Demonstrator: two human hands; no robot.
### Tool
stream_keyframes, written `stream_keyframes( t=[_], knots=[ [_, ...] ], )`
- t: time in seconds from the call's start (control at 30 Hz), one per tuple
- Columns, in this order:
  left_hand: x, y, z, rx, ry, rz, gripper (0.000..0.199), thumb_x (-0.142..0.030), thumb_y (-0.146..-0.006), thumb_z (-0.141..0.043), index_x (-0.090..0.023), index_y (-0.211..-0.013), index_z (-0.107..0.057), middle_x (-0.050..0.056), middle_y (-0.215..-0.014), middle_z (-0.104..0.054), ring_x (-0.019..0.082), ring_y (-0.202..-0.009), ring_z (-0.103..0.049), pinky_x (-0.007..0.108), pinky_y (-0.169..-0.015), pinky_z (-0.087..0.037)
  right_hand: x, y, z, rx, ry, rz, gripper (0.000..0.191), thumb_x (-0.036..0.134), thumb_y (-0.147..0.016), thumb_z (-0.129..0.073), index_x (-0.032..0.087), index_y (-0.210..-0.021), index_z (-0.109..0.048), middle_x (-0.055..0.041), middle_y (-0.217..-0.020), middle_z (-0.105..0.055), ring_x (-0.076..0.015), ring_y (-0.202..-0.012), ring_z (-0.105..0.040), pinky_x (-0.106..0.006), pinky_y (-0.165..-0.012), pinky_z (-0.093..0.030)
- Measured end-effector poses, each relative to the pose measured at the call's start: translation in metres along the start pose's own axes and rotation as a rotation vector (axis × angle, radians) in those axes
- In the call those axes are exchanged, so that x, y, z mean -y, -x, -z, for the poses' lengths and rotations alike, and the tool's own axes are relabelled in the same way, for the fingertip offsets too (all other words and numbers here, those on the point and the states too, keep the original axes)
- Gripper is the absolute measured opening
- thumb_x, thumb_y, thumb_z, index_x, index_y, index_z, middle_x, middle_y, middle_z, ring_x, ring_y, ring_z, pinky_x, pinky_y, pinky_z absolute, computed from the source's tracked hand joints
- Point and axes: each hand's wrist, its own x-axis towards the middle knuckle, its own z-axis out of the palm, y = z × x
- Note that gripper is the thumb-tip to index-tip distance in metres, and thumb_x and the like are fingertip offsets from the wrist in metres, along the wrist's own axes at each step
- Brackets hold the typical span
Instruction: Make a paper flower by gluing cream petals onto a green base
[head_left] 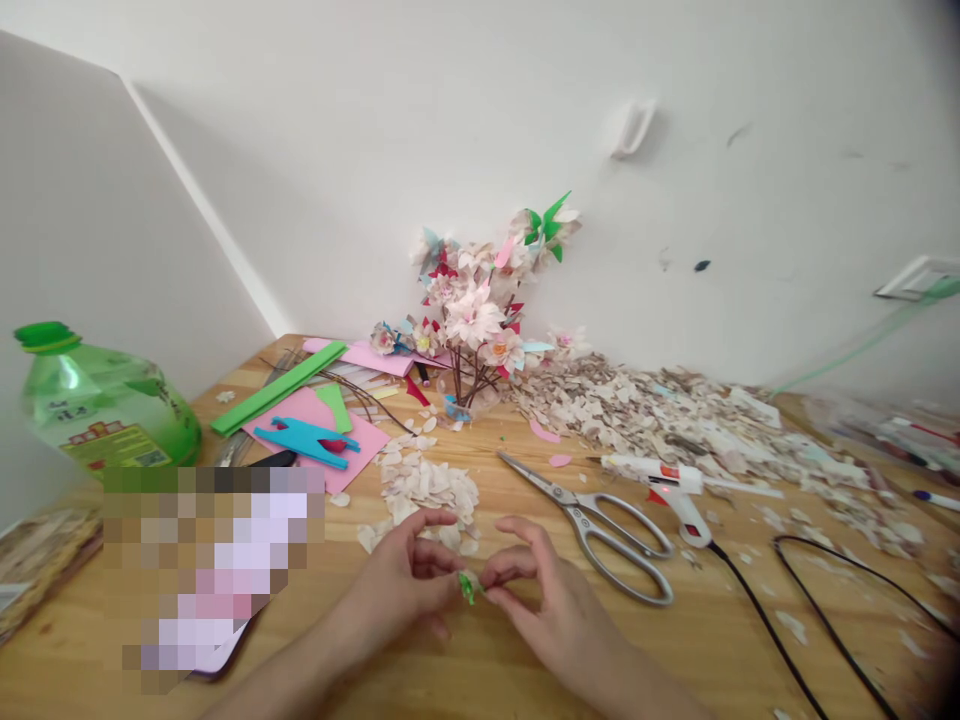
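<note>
Between my two hands, low in the middle of the view, is a small green-and-white piece point(469, 587), crumpled like a tiny flower bud. My left hand point(411, 572) pinches its left side between thumb and fingers. From the right, my right hand point(538, 592) closes thumb and fingertips on its other edge. Just beyond my left hand lies a pile of pale dried petals point(429, 490). Metal scissors point(592, 520) rest partly spread to the right of my right hand. Past them sits a white hot glue gun point(667, 485) with a black cord.
Handmade flowers on twigs point(476, 315) stand against the wall. A large heap of petal scraps point(645, 410) spreads along the back right. At left are a green bottle point(112, 400), a green strip point(281, 385), a blue cut-out point(307, 440), pink paper point(367, 450) and a partly blurred-out phone point(225, 655).
</note>
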Motion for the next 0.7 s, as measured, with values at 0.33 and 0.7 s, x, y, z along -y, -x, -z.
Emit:
stream_keyframes(
  t=[0.33,0.7],
  knots=[
    [-0.0014,0.0013,-0.0033,0.017,-0.048,-0.015,0.054,-0.022,-0.059,-0.070,-0.018,-0.106,-0.041,0.000,-0.070,-0.061,0.015,-0.060,-0.056,0.028,-0.044,-0.052,-0.0030,0.0015,0.0015,0.008,0.021,0.026,0.045,0.012,-0.075,-0.055,0.027,-0.116,-0.042,-0.0008,-0.085,-0.070,-0.0210,-0.084,-0.063,-0.037,-0.082,-0.043],
    [-0.0012,0.0024,-0.0017,0.061,0.032,0.018,0.054,-0.020,-0.057,-0.071,-0.019,-0.104,-0.043,0.000,-0.071,-0.057,0.016,-0.063,-0.057,0.029,-0.046,-0.052,-0.0001,0.0009,0.0033,0.037,0.008,0.051,0.045,0.009,-0.075,-0.053,0.029,-0.115,-0.043,0.0003,-0.084,-0.070,-0.0197,-0.082,-0.064,-0.034,-0.080,-0.045]
  ],
)
